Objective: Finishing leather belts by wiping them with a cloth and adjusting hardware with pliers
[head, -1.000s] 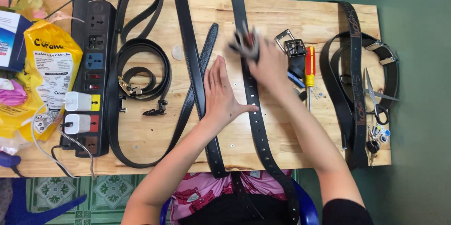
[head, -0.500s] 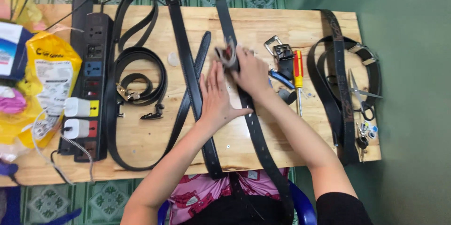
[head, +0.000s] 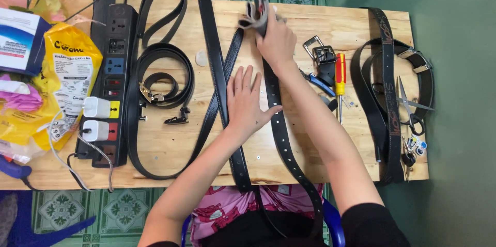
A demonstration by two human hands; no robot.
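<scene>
On the wooden table (head: 310, 169), a black punched belt (head: 281, 133) runs from the far edge toward the person's lap. The left hand (head: 248, 100) lies flat, fingers spread, pressing beside the belt near its middle. The right hand (head: 276, 40) is closed around a grey cloth (head: 254, 16), held on the belt farther up. Two crossed belts (head: 219, 79) lie just left; a red-handled screwdriver (head: 340, 79) and buckles (head: 320, 56) crowd the right. Bare wood shows below the left hand
</scene>
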